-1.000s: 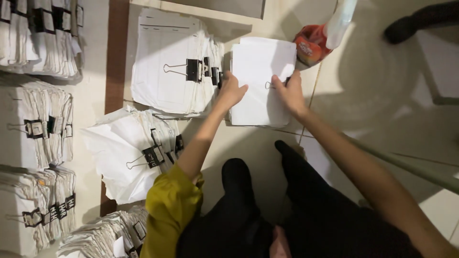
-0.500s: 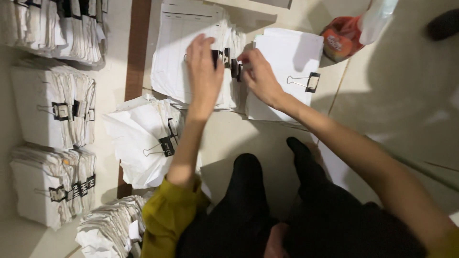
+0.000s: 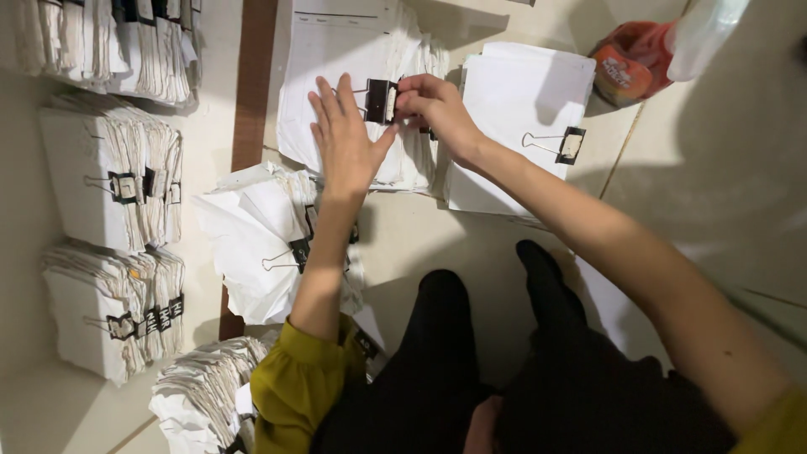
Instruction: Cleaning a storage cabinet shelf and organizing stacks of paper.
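**Both hands at a clipped paper bundle on the floor**

Head view: the left hand (image 3: 343, 139) lies flat, fingers spread, on the top paper bundle (image 3: 324, 84), holding nothing. The right hand (image 3: 433, 105) pinches that bundle's black binder clip (image 3: 380, 101), its grip closed on it. Just beside lies a white stack (image 3: 521, 109) with its own clip (image 3: 572, 145); an orange packet (image 3: 630, 71) sits near it.

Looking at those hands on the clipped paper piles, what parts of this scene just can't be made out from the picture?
- Head view: the paper under the left hand is covered by the palm.
- The black binder clip is partly hidden by the right hand; the grip on it is unclear.
- The top paper stack is cut off by the upper edge.
- The orange bag is partly hidden by a blurred white object.
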